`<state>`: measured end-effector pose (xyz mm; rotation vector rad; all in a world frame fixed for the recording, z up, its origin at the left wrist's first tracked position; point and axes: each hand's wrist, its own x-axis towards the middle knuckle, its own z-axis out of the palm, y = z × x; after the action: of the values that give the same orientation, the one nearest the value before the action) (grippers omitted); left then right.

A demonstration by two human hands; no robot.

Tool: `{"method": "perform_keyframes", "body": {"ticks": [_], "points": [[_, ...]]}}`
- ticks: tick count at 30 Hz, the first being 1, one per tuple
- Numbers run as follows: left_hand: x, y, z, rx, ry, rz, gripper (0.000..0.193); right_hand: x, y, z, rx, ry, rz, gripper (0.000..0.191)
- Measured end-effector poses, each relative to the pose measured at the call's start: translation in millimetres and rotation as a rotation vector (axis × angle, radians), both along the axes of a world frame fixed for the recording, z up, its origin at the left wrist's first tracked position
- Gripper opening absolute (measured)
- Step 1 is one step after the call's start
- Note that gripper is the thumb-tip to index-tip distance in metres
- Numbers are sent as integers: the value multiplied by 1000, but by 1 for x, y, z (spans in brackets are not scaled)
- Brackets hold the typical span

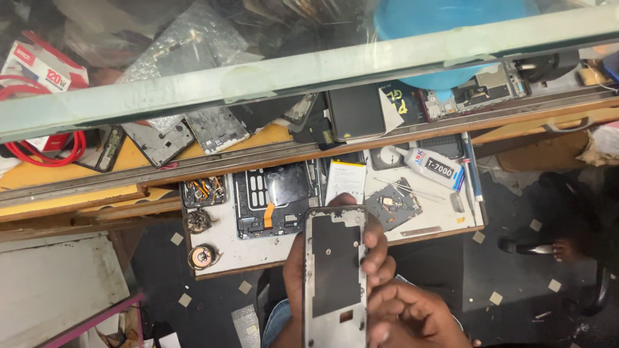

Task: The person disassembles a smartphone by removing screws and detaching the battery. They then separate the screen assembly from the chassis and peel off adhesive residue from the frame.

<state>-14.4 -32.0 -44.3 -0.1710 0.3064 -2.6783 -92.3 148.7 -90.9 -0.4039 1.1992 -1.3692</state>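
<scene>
Silver phone frame [335, 277] is being inspected — left hand [303, 270] clamped round it, right hand [412, 316] curled at its edge, grip unclear; careful prying likely follows.

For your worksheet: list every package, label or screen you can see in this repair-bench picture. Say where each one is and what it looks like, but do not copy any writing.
Cardboard box: far left under the glass, white and red, oblong.
Glue tube: right on the white tray, white with a printed label, lying flat.
Battery: tray centre, white-and-yellow label, rectangular.
Dark phone screen: shelf above the tray, black, blank.
Phone frame: held in the left hand, grey, no screen.
</scene>
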Motion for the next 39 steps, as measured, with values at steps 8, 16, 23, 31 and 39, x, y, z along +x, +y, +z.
{"method": "perform_keyframes", "body": {"ticks": [8,16,23,31,39], "points": [[29,-20,6,-153,-356,-43,54,11,-25,38,142,265,-59,11],[44,-31,-2,-225,-480,-124,79,9,-42,46,296,373,37,12],[39,-30,-9,-222,-577,-120,84,-18,-35,31,287,588,-5,19],[31,-21,-1,-459,-803,-142,77,-116,-27,0,809,1461,-351,32],[24,10,-11,-882,-1003,-60,57,-133,-26,-20,880,1352,-283,34]]}}
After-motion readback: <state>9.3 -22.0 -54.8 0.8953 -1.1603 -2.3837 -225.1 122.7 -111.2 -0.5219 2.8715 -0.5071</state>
